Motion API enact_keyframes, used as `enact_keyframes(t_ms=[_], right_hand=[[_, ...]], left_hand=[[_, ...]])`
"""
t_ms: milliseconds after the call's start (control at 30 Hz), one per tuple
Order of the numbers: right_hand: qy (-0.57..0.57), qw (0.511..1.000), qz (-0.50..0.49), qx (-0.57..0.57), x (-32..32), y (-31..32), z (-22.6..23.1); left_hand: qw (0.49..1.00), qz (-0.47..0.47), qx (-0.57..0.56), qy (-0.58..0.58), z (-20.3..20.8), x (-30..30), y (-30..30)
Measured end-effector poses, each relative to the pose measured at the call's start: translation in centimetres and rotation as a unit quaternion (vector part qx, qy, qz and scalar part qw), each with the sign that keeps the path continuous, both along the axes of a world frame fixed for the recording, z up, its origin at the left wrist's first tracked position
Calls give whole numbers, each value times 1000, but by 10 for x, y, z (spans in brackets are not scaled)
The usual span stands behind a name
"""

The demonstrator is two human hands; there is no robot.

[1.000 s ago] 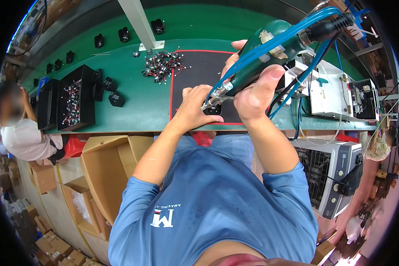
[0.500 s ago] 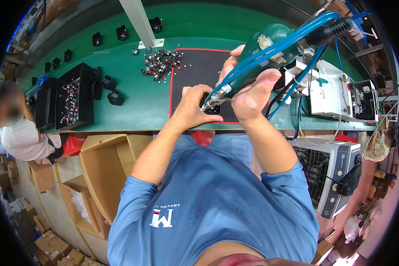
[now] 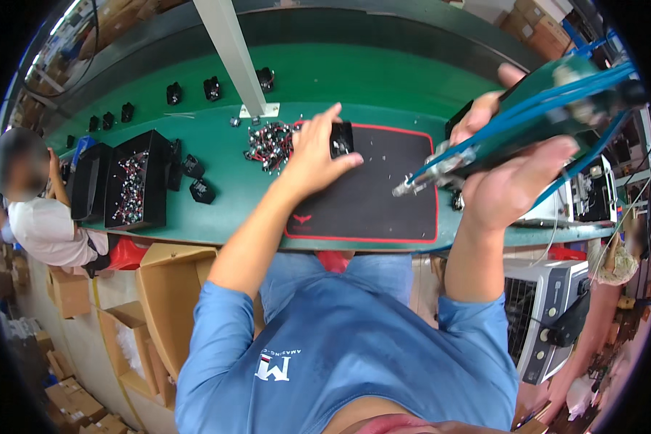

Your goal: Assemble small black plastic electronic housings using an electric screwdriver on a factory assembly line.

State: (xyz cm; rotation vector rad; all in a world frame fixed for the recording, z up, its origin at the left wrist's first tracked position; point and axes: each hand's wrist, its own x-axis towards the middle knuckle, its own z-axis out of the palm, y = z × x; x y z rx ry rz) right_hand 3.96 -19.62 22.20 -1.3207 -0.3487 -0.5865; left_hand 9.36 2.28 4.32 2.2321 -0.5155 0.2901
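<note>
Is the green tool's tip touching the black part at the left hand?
No, the tool tip is right of the black part, with mat showing between.

The left grip (image 3: 315, 158) partly hides the black casing (image 3: 343, 137). Blur smears the green tool (image 3: 532, 137) in the right grip (image 3: 495, 194). The heaped wired parts (image 3: 267, 147) are too small to tell one from another.

The person near me has on a blue shirt (image 3: 383, 347) with short sleeves (image 3: 220, 318) that stop near the elbows. The neck hole (image 3: 372, 389) is round. On the chest I see a white print (image 3: 273, 367), part big and part tiny. The jeans (image 3: 383, 273) are light blue. The left hand (image 3: 315, 158) and right hand (image 3: 506, 184) are bare.
</note>
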Motion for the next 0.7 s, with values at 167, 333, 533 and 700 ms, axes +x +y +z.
enact_keyframes(t_ms=[167,333,533,700], right_hand=[[43,998,37,-30,-12,-7,-50],[54,997,24,-39,-18,-29,-65],[-153,895,-299,-294,-26,-40,-50],[-187,885,-98,-416,-47,-11,-74]], left_hand=[[974,135,161,82,-2,135,21],[948,177,248,88,-28,182,33],[965,50,146,-211,39,63,93],[933,73,352,0,58,-15,226]])
